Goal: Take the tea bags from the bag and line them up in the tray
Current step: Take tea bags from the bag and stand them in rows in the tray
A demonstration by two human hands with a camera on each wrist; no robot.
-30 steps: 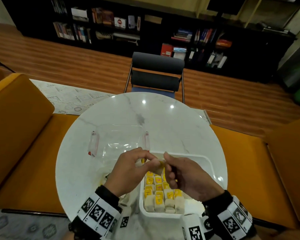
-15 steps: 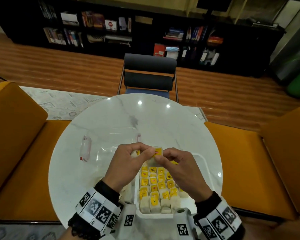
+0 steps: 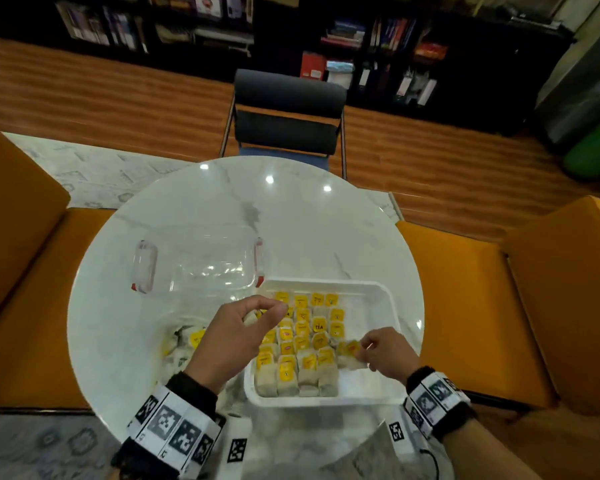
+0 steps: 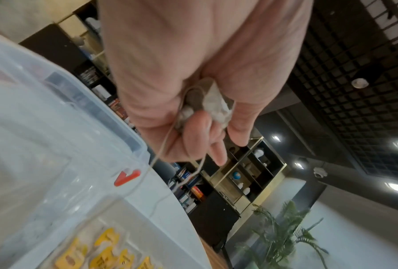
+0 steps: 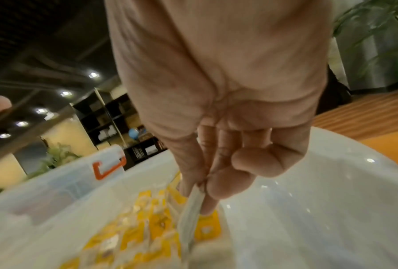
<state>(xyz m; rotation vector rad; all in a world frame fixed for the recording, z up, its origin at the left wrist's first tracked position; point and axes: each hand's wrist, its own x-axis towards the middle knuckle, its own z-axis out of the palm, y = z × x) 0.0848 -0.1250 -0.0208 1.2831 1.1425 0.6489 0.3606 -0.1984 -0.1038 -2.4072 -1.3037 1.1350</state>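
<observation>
- Here, on a round white marble table (image 3: 194, 216): a white rectangular plastic tray (image 3: 381, 299) at about 5 o'clock, near the close edge.
- Lined up inside the tray, in rows: small pale tea bags with yellow tags (image 3: 302, 344), filling its left part; bare white floor to the right.
- Right hand (image 3: 385, 355) low over the tray's right side, thumb and fingers curled, pinching one pale tea bag with a yellow tag (image 3: 349, 353) just beside the last row at 3 o'clock of the rows.
- Left hand (image 3: 236, 330) raised at the tray's 9 o'clock edge, fingers curled round a crumpled pale tea bag (image 4: 212, 103), with its thin string (image 4: 161, 151) dangling loose below the fingers.
- Under and left of that hand, at 7 o'clock on the table: a clear plastic bag (image 3: 184, 341) holding more tagged tea bags.
- At 10 o'clock of the tray, touching its corner: a clear plastic lid with red-trimmed latches (image 3: 201, 265), lying flat.
- Beyond the table at 12 o'clock: a dark chair (image 3: 288, 112); orange upholstered seats (image 3: 465, 292) at both sides.
</observation>
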